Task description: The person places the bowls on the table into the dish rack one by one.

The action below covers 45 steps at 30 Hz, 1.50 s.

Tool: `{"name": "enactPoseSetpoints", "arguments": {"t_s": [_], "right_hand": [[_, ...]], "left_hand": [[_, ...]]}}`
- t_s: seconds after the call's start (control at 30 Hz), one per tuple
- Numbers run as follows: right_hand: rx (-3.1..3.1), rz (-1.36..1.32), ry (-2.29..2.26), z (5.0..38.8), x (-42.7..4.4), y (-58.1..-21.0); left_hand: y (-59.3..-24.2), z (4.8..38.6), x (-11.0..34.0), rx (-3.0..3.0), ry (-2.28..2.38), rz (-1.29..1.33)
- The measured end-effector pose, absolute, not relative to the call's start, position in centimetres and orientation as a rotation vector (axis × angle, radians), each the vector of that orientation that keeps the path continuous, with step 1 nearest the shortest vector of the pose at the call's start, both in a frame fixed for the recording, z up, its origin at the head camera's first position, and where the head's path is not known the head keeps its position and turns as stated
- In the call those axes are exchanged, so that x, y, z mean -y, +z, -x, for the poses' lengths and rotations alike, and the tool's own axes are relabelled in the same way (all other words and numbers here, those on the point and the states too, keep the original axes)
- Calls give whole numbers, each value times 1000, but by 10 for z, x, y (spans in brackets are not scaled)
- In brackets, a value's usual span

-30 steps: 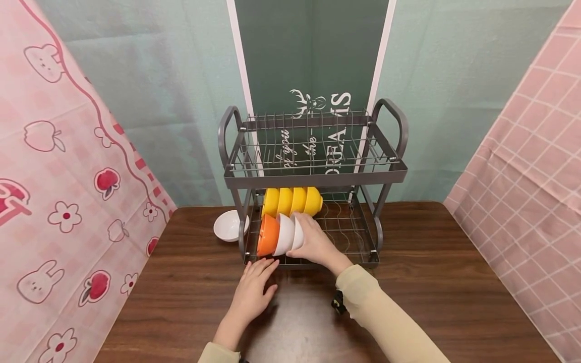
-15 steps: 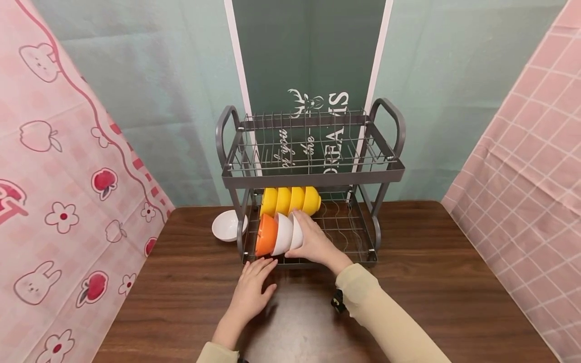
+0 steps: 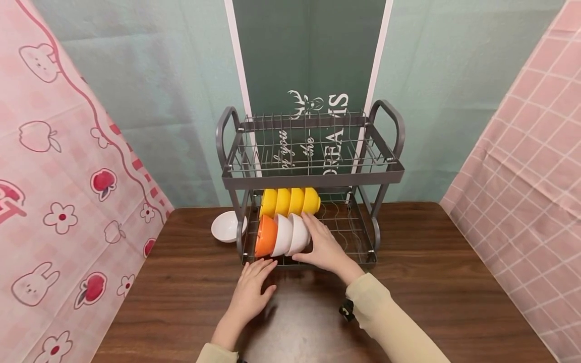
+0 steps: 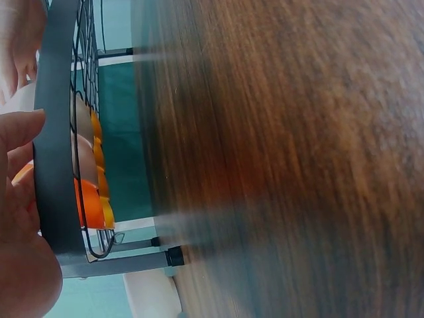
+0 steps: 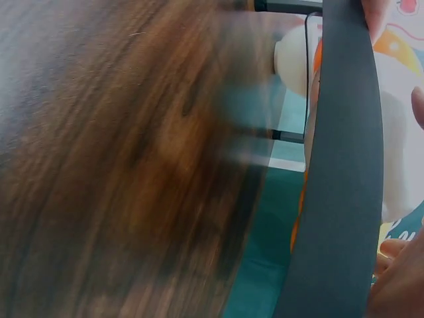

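Note:
In the head view, a two-tier dark dish rack (image 3: 313, 180) stands on the table. On its lower tier, an orange bowl (image 3: 266, 237) and two white bowls (image 3: 299, 233) stand on edge, nested in a row along the front. My right hand (image 3: 326, 248) is just right of the outermost white bowl, its fingers and thumb spread around that bowl's base without a grip. Its fingers also show beside the white bowl in the right wrist view. My left hand (image 3: 252, 290) lies with fingers extended at the rack's lower front rail (image 4: 54, 146), below the orange bowl.
Several yellow bowls (image 3: 297, 200) stand nested in a row behind, on the same tier. A white bowl (image 3: 225, 227) sits on the wooden table (image 3: 436, 282) left of the rack. The upper tier of wire overhangs the bowls. Fabric hangs at the back and both sides.
My right hand has loosened from the outermost white bowl and shifted slightly right, uncovering more of it. The left hand stays in place.

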State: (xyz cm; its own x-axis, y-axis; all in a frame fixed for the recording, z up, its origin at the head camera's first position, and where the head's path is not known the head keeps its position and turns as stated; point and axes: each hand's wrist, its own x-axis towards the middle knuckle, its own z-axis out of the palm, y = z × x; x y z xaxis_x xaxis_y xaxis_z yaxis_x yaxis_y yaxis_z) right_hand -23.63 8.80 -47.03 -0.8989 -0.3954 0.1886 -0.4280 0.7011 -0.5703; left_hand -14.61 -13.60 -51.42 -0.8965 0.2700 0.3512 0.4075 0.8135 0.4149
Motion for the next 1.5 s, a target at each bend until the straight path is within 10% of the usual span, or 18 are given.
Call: {"name": "enactPoseSetpoints", "arguments": {"t_s": [1.5], "right_hand": [[2845,-579,183,198,-127,-504]], "left_hand": [[-510,177,198,2056,-765,288]]}}
